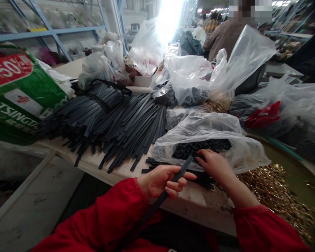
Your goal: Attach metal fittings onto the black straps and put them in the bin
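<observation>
My left hand is closed round a flat black strap, with its index finger stretched out. The strap's free end points up and right, close to the fingertips of my right hand. The fingers of that hand are bent together at the front of an open clear plastic bag; whatever they may hold is hidden. Small black pieces, perhaps loops, fill the bag just behind them. Below the bag, more black strips with gold-coloured ends lie on the table.
Many black straps are fanned across the pale table on the left. Gold metal fittings lie heaped in a round tray at the right. A green and red bag stands far left. Beyond are plastic bags and a person.
</observation>
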Available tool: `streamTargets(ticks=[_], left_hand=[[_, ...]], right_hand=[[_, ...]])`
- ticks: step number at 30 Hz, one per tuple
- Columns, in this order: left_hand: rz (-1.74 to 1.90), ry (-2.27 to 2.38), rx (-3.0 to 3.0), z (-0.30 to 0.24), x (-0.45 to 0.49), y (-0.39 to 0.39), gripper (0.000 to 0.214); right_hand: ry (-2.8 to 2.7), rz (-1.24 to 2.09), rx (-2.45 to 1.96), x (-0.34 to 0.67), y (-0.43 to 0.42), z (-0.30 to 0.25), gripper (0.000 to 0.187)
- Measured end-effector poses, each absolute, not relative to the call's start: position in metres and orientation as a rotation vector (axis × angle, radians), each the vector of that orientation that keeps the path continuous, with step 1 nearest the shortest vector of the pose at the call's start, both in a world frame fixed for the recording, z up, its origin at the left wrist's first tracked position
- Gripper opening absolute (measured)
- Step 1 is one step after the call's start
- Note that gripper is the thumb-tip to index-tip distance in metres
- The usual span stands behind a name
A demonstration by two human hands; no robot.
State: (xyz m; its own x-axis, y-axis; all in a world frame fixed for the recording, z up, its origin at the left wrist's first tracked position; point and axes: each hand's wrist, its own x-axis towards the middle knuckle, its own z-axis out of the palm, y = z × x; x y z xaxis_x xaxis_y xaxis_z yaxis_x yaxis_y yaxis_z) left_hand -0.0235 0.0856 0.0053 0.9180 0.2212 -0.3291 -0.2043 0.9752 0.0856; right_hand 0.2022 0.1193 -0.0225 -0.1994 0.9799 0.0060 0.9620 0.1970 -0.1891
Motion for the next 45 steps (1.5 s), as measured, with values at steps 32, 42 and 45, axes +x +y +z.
streamTargets(ticks=[32, 42, 45], left_hand=[[0.342, 0.986, 0.980, 0.013, -0.008, 0.034, 0.022], [0.295, 0.987, 0.969, 0.006, -0.006, 0.036, 0.022], [0.292, 1.004, 1.133, 0.004, -0.009, 0.039, 0.019]], right_hand=[[-0.458, 1.590, -1.321, 0.174, 0.008, -0.010, 0.034], [-0.523, 1.596, -1.326, 0.177, 0.002, -0.024, 0.040], [-0.492, 1.615, -1.303, 0.174, 0.002, -0.027, 0.035]])
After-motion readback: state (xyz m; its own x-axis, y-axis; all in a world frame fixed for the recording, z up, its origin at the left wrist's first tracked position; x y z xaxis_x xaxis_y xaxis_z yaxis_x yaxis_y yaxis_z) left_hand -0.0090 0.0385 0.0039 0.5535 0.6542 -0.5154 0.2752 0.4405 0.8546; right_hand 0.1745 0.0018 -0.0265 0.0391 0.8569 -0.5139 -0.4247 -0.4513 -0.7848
